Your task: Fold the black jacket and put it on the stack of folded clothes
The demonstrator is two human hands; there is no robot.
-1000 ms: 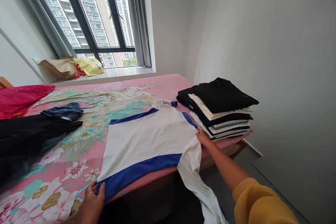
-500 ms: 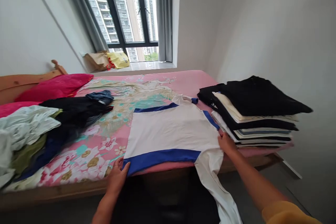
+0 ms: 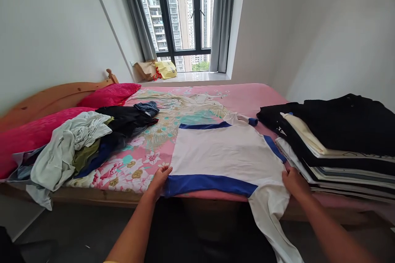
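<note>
A white long-sleeved shirt [image 3: 216,154] with blue side panels and a blue neckband lies spread along the near side of the bed, its hem toward the left. My left hand [image 3: 160,178] pinches the near corner of the hem, by the blue panel. At the shoulder, beside the blue neckband, my right hand [image 3: 294,181] grips the fabric. The near sleeve hangs over the bed's edge toward the floor. The far sleeve lies on the bed, its blue cuff showing near the folded stack.
A stack of folded clothes [image 3: 345,131], black on top, stands on the right. Loose clothes [image 3: 74,139] are heaped at left beside pink pillows [image 3: 108,95]. Bags [image 3: 166,70] sit on the windowsill. The floral bedsheet [image 3: 145,172] shows between heap and shirt.
The view has swung left, so everything appears further right. Both hands still hold the shirt, which lies in nearly the same place on the bed.
</note>
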